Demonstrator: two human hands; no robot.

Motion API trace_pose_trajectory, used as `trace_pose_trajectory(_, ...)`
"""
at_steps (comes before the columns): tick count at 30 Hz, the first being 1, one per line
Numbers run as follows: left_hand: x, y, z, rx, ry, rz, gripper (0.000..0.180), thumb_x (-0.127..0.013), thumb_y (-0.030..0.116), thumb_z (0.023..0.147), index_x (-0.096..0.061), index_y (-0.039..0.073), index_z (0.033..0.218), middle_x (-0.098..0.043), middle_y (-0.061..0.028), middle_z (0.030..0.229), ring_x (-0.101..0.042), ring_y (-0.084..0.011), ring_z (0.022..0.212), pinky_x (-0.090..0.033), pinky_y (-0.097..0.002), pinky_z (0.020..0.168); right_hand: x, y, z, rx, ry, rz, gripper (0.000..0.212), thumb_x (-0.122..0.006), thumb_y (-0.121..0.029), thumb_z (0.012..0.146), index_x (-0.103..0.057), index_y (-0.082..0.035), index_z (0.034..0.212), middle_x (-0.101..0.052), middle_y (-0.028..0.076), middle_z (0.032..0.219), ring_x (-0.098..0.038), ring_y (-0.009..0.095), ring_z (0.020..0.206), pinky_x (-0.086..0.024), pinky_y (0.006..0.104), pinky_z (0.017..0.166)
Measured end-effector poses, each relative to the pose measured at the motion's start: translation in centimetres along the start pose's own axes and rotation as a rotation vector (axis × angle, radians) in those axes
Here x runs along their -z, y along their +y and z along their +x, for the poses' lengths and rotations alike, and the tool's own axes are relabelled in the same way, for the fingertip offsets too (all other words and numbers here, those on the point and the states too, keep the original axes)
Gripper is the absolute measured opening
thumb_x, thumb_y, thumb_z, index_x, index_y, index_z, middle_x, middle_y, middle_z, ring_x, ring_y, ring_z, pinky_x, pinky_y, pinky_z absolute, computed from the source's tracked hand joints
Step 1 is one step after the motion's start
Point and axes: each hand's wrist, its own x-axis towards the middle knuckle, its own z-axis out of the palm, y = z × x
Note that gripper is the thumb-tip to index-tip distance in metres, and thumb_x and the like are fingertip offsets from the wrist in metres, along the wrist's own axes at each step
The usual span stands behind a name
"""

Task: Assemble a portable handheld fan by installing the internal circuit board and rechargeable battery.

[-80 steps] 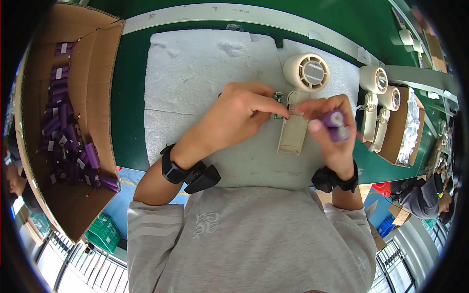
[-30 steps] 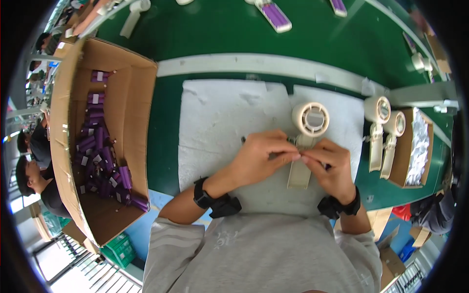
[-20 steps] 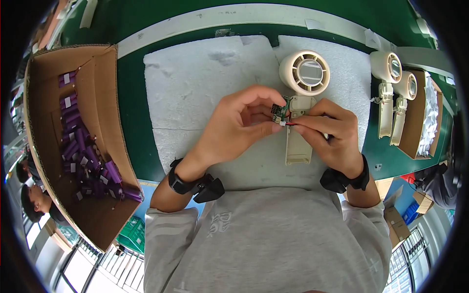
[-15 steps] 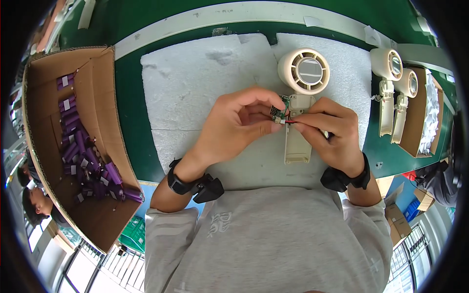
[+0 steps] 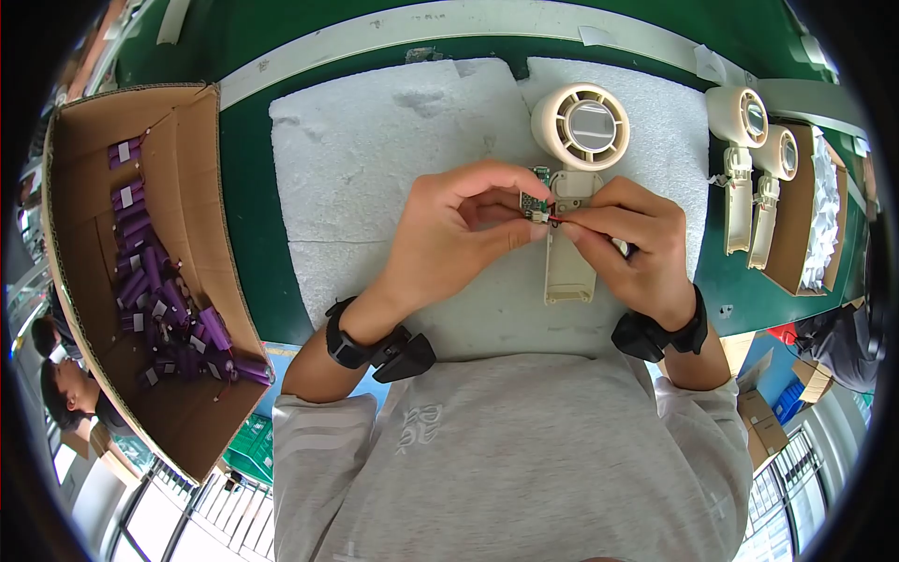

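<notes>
Between its thumb and fingers, my left hand point(image 5: 464, 220) pinches a small green circuit board point(image 5: 535, 202) with a white connector socket on its near edge. My right hand point(image 5: 637, 239) is closed on thin red and black wires point(image 5: 557, 218) that run to that socket; whether their plug is fully seated I cannot tell. Under both hands lies a cream handheld fan point(image 5: 581, 126), its round head away from me and its open handle shell point(image 5: 568, 272) toward me. My right fingers cover part of the handle.
White foam sheets point(image 5: 375, 178) cover the green table point(image 5: 248, 234). At left stands a cardboard box point(image 5: 183, 169) of purple battery cells point(image 5: 154, 281). To the right are two more cream fans point(image 5: 740, 201) and a carton point(image 5: 796, 248) of white pieces. Another person point(image 5: 80, 393) is at far left.
The circuit board has tilted slightly in my left hand, and my right fingers have come a little closer to its socket with the wires. Both hands keep their grip.
</notes>
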Motion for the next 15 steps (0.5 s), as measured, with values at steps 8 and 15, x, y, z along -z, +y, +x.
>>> trace_pose_trajectory(8,-0.2,0.64,0.05,-0.028,0.0,0.176,0.034,-0.068,-0.012,0.08,-0.064,-0.001,0.112,-0.067,-0.0105,0.106,-0.066,-0.0167,0.097,-0.057,-0.0296,0.085,-0.08,0.47,0.01,0.087,0.012,-0.016,0.01,-0.075,0.002,0.073,-0.07,-0.001,0.081,-0.061,0.006,0.073,-0.056,0.016,0.054,-0.042,0.0269,0.046)
trace_pose_trajectory(15,-0.42,0.64,0.29,-0.225,0.006,0.44,0.042,-0.066,-0.014,0.076,-0.065,0.001,0.115,-0.068,-0.0103,0.107,-0.067,-0.0171,0.095,-0.056,-0.0281,0.079,-0.49,-0.02,-0.33,0.028,0.148,0.069,0.03,-0.076,0.002,0.071,-0.068,-0.002,0.1,-0.061,0.012,0.092,-0.057,0.017,0.065,-0.042,0.0259,0.054)
